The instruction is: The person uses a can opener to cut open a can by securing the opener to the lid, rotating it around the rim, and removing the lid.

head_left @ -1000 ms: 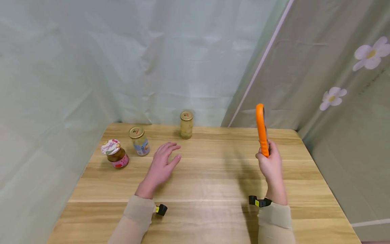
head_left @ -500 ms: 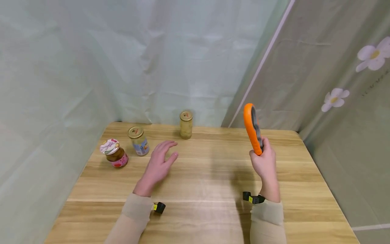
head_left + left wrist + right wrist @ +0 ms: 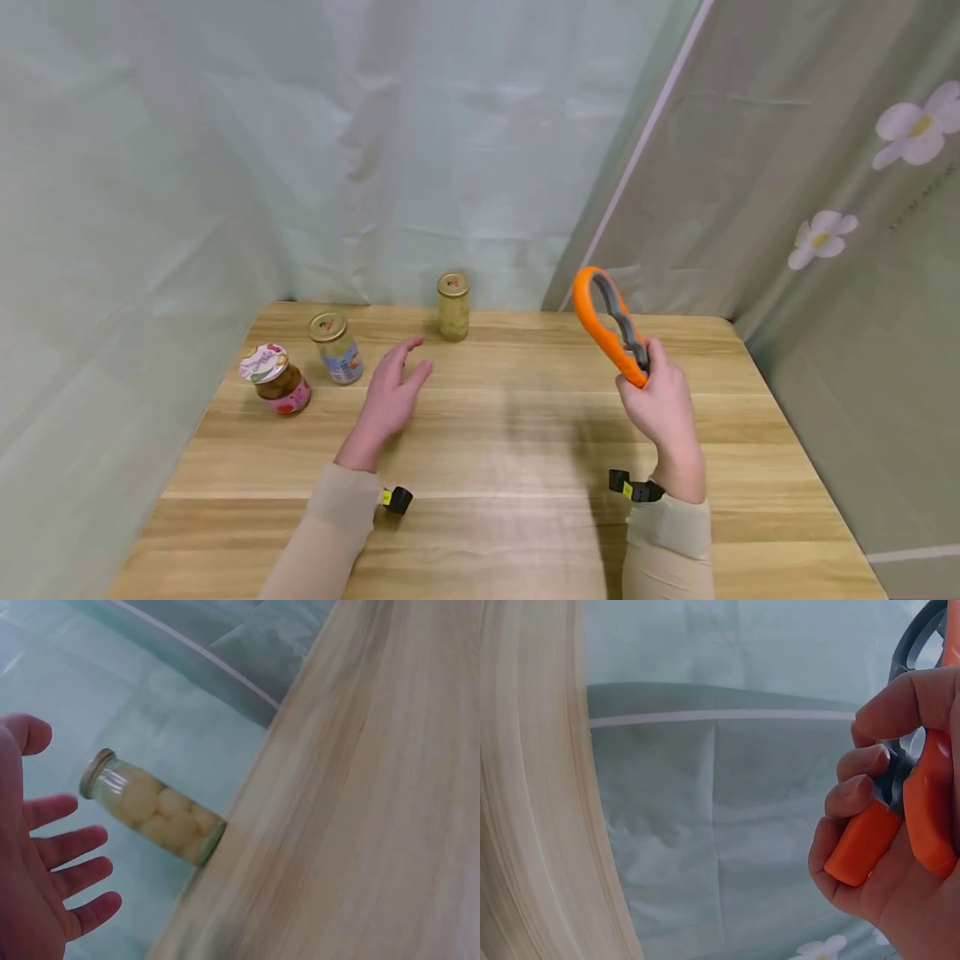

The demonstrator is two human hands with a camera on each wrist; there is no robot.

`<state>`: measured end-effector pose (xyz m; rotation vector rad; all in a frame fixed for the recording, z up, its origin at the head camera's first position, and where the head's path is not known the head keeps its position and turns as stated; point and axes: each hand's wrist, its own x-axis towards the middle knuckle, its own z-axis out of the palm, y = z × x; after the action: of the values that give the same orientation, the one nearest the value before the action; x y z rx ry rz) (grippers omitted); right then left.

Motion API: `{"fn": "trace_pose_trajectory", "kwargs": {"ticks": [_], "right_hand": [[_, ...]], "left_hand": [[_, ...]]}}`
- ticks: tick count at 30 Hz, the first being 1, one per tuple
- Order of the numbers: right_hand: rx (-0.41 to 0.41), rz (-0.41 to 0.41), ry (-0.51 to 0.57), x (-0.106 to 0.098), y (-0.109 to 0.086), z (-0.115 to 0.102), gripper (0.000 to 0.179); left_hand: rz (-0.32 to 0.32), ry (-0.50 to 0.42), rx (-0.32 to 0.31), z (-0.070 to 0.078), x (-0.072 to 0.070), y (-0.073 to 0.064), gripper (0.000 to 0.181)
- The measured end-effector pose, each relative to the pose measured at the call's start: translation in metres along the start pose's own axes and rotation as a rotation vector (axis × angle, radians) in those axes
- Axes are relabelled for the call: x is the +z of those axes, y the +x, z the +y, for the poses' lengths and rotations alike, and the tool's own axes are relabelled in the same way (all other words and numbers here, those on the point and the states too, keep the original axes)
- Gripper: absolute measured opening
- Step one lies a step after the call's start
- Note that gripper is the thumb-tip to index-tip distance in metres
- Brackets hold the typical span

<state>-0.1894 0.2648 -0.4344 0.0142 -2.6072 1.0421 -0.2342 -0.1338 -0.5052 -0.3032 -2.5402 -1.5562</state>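
Note:
My right hand (image 3: 663, 404) grips an orange and grey jar opener (image 3: 602, 337) above the right part of the table, its looped end tilted up and to the left. In the right wrist view, fingers curl around its orange handles (image 3: 862, 844). My left hand (image 3: 388, 398) holds nothing, its fingers spread and thumb apart. Just beyond it stands a tall gold-lidded jar (image 3: 453, 308) of pale round pieces, which also shows in the left wrist view. To its left is a gold-lidded jar with a blue label (image 3: 342, 354). A squat jar (image 3: 281, 387) has a patterned white lid and pink label.
The wooden table (image 3: 510, 467) ends at the back against a pale curtain (image 3: 420, 150). A grey curtain (image 3: 750, 167) with white flowers hangs along the right side. Black straps (image 3: 637, 489) with small cameras sit at both wrists.
The jar opener has tipped left and turned, so its looped opening now faces the head camera more. My left hand has shifted slightly forward. The jars stay in place.

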Motion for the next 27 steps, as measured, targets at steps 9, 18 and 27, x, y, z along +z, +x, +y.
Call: {"fn": "trace_pose_trajectory", "kwargs": {"ticks": [9,18,27], "right_hand": [[-0.007,0.021,-0.002,-0.005,-0.001,0.001,0.054],[-0.119,-0.041,0.037,-0.003,0.000,0.001,0.069],[-0.196,-0.056,0.034,-0.002,0.001,0.004,0.074]], "left_hand": [[0.096,-0.142,-0.152,-0.007,0.018,0.040,0.085],[0.169,-0.230,-0.274,-0.023,0.039,0.087,0.107],[0.150,-0.243,-0.282,-0.037,0.055,0.108,0.112]]}}
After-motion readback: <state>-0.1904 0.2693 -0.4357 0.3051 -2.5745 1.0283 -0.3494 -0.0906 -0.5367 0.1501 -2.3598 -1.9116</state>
